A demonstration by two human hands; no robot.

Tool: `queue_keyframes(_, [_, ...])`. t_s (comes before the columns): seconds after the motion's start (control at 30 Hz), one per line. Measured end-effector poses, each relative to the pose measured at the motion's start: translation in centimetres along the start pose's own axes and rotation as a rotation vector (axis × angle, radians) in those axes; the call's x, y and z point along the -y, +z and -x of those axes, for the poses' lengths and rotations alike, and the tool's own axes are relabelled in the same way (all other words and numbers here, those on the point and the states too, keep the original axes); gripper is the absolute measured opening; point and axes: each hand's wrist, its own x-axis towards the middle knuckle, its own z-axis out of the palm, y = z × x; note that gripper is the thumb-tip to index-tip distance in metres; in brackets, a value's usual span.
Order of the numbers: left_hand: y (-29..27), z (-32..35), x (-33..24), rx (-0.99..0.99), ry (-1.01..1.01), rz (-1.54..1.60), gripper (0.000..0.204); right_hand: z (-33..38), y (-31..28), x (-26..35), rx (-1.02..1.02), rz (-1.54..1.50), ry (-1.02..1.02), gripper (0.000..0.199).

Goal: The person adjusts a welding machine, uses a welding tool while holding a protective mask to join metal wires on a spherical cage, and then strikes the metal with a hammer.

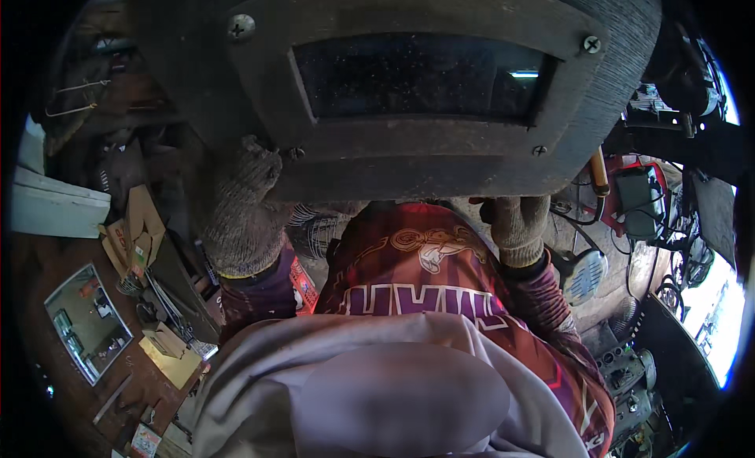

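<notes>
Left hand [242, 214] and right hand [517, 226] at lower edge of welding mask [425, 163]; cardboard [143, 222] lies left

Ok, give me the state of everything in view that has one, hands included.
Welding mask: held up, its window dark with a bright reflection.
Left hand: gloved, grip closed on the mask's lower left edge.
Right hand: gloved, at the mask's lower edge, fingers partly hidden.
Cardboard box: open.
Red-and-grey unit: on or off, cannot tell.
</notes>
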Motion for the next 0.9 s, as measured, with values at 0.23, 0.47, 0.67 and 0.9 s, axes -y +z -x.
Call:
queue_keyframes(0.23, [-0.2, -4.1, -2.6, 0.173, 0.867, -0.743, 0.056, -0.5, -0.5, -2.1, -0.079, 0.298, -0.339, 0.041])
queue_keyframes(0.47, [-0.7, -2.9, 0.1, 0.008, 0.248, -0.161, 0.057, -0.4, -0.3, -1.9, -0.088, -0.026, -0.07, 0.04])
queue_keyframes(0.67, [-0.1, -2.9, -1.0, -0.05, 0.018, 0.536, 0.055, 0.8, 0.6, -1.0, -0.11, -0.052, -0.074, 0.043])
queue_keyframes(0.9, [-3.8, -4.4, -2.4, 0.054, -0.027, 0.917, 0.053, 0.2, 0.4, 0.5, -0.039, -0.248, -0.077, 0.037])
